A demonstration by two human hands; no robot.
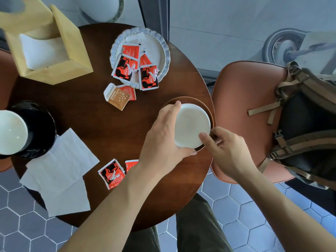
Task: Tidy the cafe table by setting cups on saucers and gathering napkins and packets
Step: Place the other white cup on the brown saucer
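Observation:
A white cup [191, 124] stands on a brown saucer [196, 101] at the right edge of the round wooden table [87, 117]. My left hand [163, 140] wraps around the cup's left side. My right hand [225, 148] pinches the cup's handle at its near right. A second white cup [11, 131] sits on a black saucer [42, 122] at the far left. Several red packets [125, 68] lie on a pale fluted plate [160, 50]. A brown packet [118, 98] and more red packets [111, 173] lie on the table. White napkins [58, 170] spread at the near left.
A wooden napkin box [60, 51] holding white napkins stands at the back left. An orange chair [243, 113] with a backpack [307, 124] on it sits right of the table. Hexagon floor tiles lie below.

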